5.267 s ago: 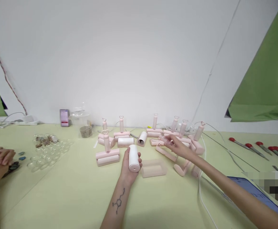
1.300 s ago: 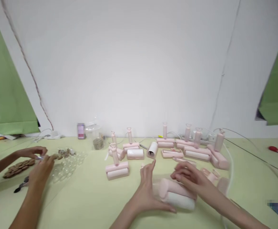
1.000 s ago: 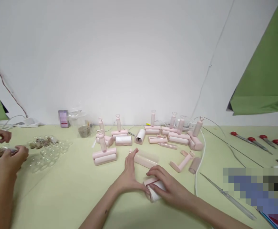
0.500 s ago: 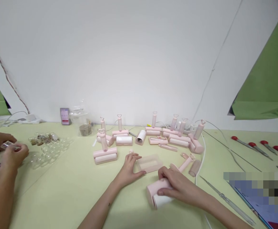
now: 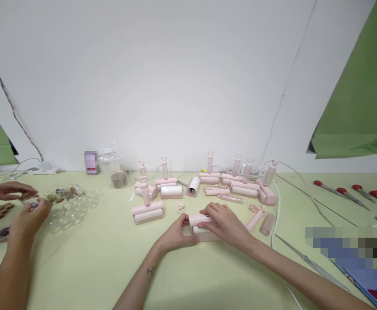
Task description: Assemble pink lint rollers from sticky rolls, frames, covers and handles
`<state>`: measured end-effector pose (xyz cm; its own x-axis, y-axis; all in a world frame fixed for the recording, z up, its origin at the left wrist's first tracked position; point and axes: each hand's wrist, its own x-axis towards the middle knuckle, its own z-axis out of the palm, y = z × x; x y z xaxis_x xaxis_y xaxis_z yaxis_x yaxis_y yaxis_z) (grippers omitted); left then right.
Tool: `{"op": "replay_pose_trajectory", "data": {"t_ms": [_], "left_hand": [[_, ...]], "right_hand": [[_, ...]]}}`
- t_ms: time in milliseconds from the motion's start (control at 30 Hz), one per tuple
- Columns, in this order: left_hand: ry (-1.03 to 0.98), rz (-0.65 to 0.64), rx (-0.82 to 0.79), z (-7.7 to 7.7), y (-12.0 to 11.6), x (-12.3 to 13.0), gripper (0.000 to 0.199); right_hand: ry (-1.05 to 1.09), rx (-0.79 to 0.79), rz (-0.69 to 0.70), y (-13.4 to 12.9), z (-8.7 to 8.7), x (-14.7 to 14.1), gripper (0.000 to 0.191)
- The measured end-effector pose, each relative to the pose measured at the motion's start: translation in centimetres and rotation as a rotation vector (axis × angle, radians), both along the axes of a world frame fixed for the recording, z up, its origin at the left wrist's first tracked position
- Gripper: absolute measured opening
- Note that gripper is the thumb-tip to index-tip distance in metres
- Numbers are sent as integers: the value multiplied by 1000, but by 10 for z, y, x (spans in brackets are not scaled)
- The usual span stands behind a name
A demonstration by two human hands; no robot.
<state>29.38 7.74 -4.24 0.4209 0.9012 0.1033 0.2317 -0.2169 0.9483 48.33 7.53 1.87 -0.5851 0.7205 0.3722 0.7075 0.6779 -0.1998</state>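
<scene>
A pink lint roller head (image 5: pixel 197 220) with a white sticky roll lies in a translucent pale pink cover (image 5: pixel 206 237) on the table in front of me. My right hand (image 5: pixel 225 221) grips the roller head from above, with fingers over the top and thumb along the front. My left hand (image 5: pixel 174 233) holds the left end of the cover between thumb and fingers. Just behind it lies a small heart-shaped loop (image 5: pixel 180 210). A pink handle (image 5: pixel 255 218) extends on the right, partly behind my right hand, and a clear pink tube (image 5: pixel 267 224) lies beside it.
Several lint rollers (image 5: pixel 147 211) stand behind, with a loose white roll (image 5: pixel 171 191). A white cable (image 5: pixel 278 211) runs on the right, near tweezers (image 5: pixel 304 257) and red-ended tools (image 5: pixel 343 191). At left, another person's hands (image 5: pixel 29 213) work beside clear domes (image 5: pixel 73 211).
My right hand has moved the lint roller head up and left into the cover. My left hand has gone from resting near the cover to holding its left end.
</scene>
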Motion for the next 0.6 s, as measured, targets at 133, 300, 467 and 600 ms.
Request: {"op": "replay_pose_trajectory", "data": {"t_ms": [133,300,467,600], "left_hand": [[-5,-17,-8,-1,0,-1,46],[-10,-13,-12,0,0,-1,47],[6,3,-25,0,-1,-1,45],[35,4,-31,2,-2,-1,47]], "right_hand": [[137,-6,-8,-2,2,4,16],[84,-71,-16,2,-6,0,15],[73,-148,8,-5,-17,2,15],[83,-255,77,-2,-10,12,17]]}}
